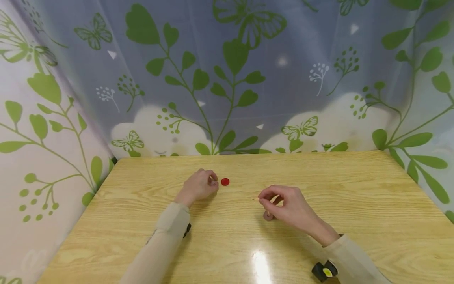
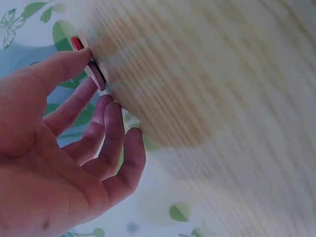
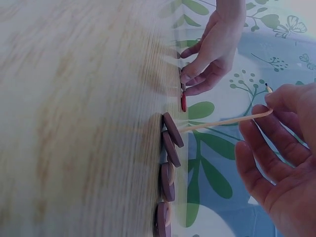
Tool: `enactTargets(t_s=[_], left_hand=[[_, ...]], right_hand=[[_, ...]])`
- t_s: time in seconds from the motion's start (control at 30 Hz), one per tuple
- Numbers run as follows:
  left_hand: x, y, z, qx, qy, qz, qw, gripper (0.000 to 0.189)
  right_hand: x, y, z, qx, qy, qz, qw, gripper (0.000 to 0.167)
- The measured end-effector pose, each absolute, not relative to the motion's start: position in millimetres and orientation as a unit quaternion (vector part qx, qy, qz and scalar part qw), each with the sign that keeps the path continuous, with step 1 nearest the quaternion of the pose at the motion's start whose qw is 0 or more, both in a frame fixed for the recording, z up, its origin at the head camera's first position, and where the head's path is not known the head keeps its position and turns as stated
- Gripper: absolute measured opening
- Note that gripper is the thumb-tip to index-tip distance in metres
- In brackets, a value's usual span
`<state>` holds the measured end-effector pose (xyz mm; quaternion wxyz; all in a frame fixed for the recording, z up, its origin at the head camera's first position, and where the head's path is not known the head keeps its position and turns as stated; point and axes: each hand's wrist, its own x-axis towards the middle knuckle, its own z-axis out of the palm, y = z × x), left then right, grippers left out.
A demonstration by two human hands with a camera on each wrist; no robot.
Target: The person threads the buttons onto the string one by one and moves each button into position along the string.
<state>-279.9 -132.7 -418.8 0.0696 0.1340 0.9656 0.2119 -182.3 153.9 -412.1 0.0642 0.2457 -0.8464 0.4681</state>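
Note:
In the head view my left hand (image 1: 199,185) is low over the table, just left of a flat red button (image 1: 225,182). Its thumb and index finger pinch a mauve-brown button (image 2: 97,75) by the edges, close to the tabletop. My right hand (image 1: 289,206) pinches the end of a thin, light cord (image 3: 227,122) between thumb and fingertips; a short dark tip sticks out above. That cord runs down to several brown buttons (image 3: 168,181) lying in an overlapping row. From above, one brown button (image 1: 268,215) shows beneath the right hand, which hides the others.
Both hands work over a light wood-grain table (image 1: 227,244). Behind its far edge hangs a blue curtain (image 1: 198,79) printed with green leaves and butterflies. Dark straps (image 1: 324,271) sit at the sleeve cuffs.

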Motion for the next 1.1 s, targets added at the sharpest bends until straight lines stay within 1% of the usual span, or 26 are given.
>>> enactTargets(t_s=[0.47, 0.77, 1.1], left_hand=[[-278.1, -130.2, -415.4, 0.143, 0.969, 0.192, 0.058, 0.014], [-277.7, -134.1, -415.3, 0.16, 0.962, 0.213, 0.063, 0.02], [-276.1, -141.3, -415.4, 0.186, 0.94, 0.276, 0.075, 0.019]], right_hand=[[-181.6, 154.8, -411.6, 0.245, -0.849, 0.463, 0.065, 0.007], [-181.9, 155.5, -412.1, 0.248, -0.851, 0.457, 0.078, 0.008], [-182.0, 156.4, -411.9, 0.239, -0.854, 0.456, 0.069, 0.009]])
